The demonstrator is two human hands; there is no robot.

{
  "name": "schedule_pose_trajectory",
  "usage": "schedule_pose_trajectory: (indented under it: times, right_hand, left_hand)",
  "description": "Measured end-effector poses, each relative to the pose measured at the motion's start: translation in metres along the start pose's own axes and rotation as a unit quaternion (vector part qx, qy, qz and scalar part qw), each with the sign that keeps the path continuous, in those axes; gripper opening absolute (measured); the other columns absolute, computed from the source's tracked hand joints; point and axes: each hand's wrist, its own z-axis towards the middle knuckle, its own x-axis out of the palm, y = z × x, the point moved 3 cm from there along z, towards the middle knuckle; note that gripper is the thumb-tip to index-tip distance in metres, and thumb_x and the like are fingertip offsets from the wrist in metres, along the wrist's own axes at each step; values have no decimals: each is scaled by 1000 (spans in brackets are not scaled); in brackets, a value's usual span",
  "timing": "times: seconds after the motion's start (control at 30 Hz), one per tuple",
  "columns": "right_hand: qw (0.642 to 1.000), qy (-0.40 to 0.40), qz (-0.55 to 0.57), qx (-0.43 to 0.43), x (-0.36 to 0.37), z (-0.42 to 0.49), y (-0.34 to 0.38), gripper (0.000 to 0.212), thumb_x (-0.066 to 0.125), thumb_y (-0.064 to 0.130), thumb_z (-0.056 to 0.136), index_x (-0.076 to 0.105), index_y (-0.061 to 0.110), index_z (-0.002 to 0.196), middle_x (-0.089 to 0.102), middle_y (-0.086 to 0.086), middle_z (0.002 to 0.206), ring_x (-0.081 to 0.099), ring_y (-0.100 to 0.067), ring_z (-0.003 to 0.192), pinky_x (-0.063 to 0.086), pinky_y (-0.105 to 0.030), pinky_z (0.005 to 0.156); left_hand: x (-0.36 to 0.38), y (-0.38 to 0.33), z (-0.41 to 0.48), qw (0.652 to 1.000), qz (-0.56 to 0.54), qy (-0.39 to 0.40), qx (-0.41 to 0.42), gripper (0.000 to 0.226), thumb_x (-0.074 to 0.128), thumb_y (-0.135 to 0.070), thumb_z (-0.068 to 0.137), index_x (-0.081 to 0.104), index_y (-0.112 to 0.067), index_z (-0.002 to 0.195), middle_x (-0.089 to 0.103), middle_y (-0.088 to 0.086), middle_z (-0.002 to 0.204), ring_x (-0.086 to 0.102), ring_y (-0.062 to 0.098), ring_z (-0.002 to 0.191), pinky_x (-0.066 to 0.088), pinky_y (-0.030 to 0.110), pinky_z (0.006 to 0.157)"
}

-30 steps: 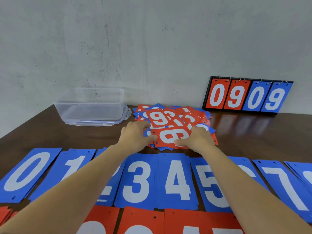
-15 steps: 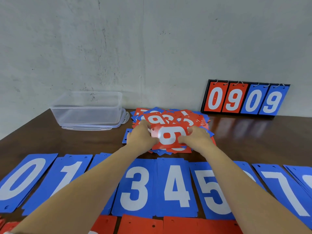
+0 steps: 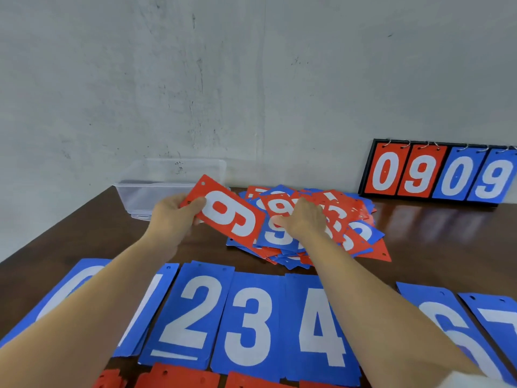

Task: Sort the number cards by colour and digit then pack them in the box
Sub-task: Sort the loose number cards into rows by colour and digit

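Left hand (image 3: 172,217) pinches red 9 card (image 3: 237,219) at short end; seems light, stiff, slippery. Right hand (image 3: 305,219) on mixed pile (image 3: 361,236), grip unclear.

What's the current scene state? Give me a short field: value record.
left hand: grips one end of the red 9 card, held tilted above the table
right hand: on the mixed pile; grip unclear
box: clear, behind the left hand, no cards visible inside
blue row: 2, 3, 4, 6, 7 readable; arms cover the others
red row: bottom edge, cut off
scoreboard: far right, reads 0 9 0 9
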Motion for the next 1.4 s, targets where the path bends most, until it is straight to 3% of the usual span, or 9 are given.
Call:
schedule_pose_trajectory:
  times: [0.17, 0.33, 0.47, 0.6, 0.77, 1.0, 1.13, 1.27, 1.4]
  right_hand:
    - [999, 0, -20, 43, 4, 7, 1, 87, 74, 50, 78, 33, 9, 143, 38, -14, 146, 35, -33, 135, 33, -41, 109]
    - [992, -44, 101, 61, -10, 4, -18, 31, 56, 14, 93, 55, 3, 122, 59, -13, 124, 57, -32, 111, 44, -33, 78]
    - [980, -95, 161, 71, -36, -4, -43, 23, 47, 8, 92, 66, 1, 103, 66, -14, 107, 59, -29, 91, 40, -27, 63]
    - [975, -110, 170, 87, -63, -16, -69, 20, 51, 13, 91, 66, 9, 78, 68, -12, 93, 64, -31, 92, 51, -36, 73]
    - [977, -119, 151, 95, -77, -35, -86, 27, 54, 25, 97, 68, 10, 114, 66, -9, 114, 61, -25, 100, 52, -35, 78]
    - [925, -170, 317, 122, -94, -58, -94, 14, 60, 22, 94, 67, 11, 97, 69, -11, 107, 63, -22, 91, 55, -40, 81]
    - [864, -77, 484, 116, -92, -73, -72, 7, 65, 16, 91, 65, 9, 93, 70, -11, 92, 65, -21, 75, 52, -24, 57]
    - [866, 12, 493, 79, -80, -84, -51, 18, 67, 23, 90, 66, 10, 101, 72, -11, 102, 65, -25, 88, 50, -28, 61]
    - [891, -18, 447, 70, -71, -92, -45, 15, 66, 23, 90, 64, 9, 97, 68, -7, 110, 63, -22, 99, 50, -25, 65]
  left_hand:
    - [-10, 5, -3, 1000, 19, -3, 22, 19, 61, -30, 93, 64, -12, 92, 69, 5, 73, 59, 13, 51, 52, 27, 59]
    - [-8, 6, -1, 1000, 18, -7, 10, 13, 68, -12, 86, 63, -8, 97, 70, 10, 72, 55, 15, 55, 45, 26, 57]
    - [-3, -3, -2, 1000, -8, -2, 1, 10, 70, -5, 82, 61, -7, 85, 66, 7, 72, 56, 9, 51, 43, 18, 51]
    - [8, -13, -8, 999, -36, 5, 11, 13, 68, -7, 87, 62, -10, 75, 59, 4, 67, 52, 8, 53, 39, 12, 45]
    - [23, -19, -17, 999, -42, 18, 11, 7, 66, -10, 89, 66, -8, 83, 59, 5, 69, 52, 12, 60, 40, 17, 51]
    - [37, -27, -29, 999, -28, 31, 11, 12, 64, -12, 92, 64, -7, 81, 59, -1, 68, 53, 8, 61, 40, 18, 53]
    - [45, -32, -32, 999, -30, 40, 3, 21, 63, -12, 92, 59, -10, 71, 57, 0, 65, 51, 9, 58, 42, 19, 53]
    - [58, -39, -37, 998, -29, 55, 0, 25, 61, -12, 93, 58, -9, 69, 56, 4, 64, 52, 16, 60, 46, 24, 57]
    - [74, -48, -43, 995, -46, 87, -1, 26, 58, -12, 95, 59, -10, 69, 54, 4, 61, 49, 10, 49, 43, 20, 49]
